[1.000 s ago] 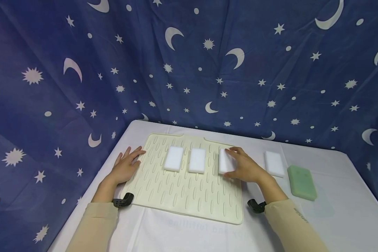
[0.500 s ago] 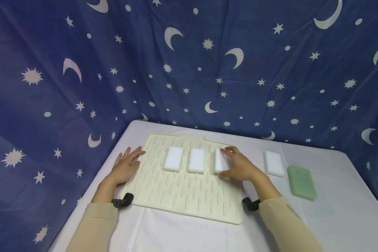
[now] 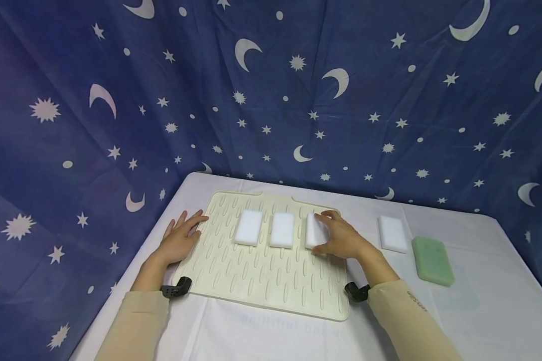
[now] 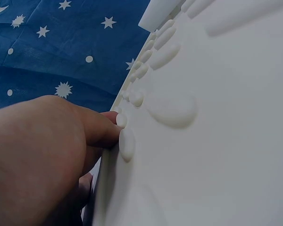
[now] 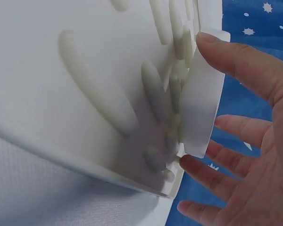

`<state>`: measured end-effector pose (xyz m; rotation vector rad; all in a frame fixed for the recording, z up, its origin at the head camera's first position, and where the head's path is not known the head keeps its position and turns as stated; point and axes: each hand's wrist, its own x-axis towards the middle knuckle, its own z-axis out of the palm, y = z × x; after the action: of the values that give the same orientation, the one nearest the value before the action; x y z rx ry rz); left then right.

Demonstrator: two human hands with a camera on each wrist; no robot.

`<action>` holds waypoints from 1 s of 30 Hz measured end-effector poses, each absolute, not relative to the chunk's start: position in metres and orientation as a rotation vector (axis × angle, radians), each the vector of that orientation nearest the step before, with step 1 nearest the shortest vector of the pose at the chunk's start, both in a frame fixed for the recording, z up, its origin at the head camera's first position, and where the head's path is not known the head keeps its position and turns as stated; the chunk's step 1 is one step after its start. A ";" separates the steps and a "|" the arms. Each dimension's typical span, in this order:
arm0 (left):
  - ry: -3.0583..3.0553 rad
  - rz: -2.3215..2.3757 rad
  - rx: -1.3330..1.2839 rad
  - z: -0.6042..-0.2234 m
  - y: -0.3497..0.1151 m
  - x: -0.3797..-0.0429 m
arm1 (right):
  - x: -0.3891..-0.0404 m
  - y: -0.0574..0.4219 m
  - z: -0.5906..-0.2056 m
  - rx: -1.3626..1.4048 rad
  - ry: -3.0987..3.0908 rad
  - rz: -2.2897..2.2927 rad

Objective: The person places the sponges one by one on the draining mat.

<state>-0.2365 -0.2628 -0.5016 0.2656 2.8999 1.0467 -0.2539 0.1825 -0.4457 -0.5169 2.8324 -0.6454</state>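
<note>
A row of white sponges lies on a cream ridged mat (image 3: 262, 281) in the head view: a left sponge (image 3: 249, 227), a middle sponge (image 3: 282, 230) and a right sponge (image 3: 312, 231). My right hand (image 3: 342, 238) holds the right sponge by its short ends, thumb at the near end and fingers at the far one; the hand covers part of it. In the right wrist view that sponge (image 5: 200, 101) sits low over the ridges. My left hand (image 3: 178, 241) rests at the mat's left edge with its fingers extended, and the left wrist view shows its thumb (image 4: 101, 129) against the rim.
Right of the mat, another white sponge (image 3: 393, 234) and a pale green block (image 3: 432, 261) lie on the white tablecloth (image 3: 492, 301). Behind the table hangs a blue curtain (image 3: 271, 90) with moons and stars. Each wrist wears a black band camera.
My right hand has slid the right sponge leftward toward the middle one, mostly in the first half second and only slightly since. My left hand has stayed put.
</note>
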 end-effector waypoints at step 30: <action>2.899 1.053 0.263 -0.501 -0.262 -0.238 | -0.251 0.188 -0.445 -0.517 2.842 -0.637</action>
<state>-0.2377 -0.2624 -0.5012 0.2626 2.8990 1.0528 -0.2512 0.1884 -0.4452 -0.5167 2.8417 -0.6373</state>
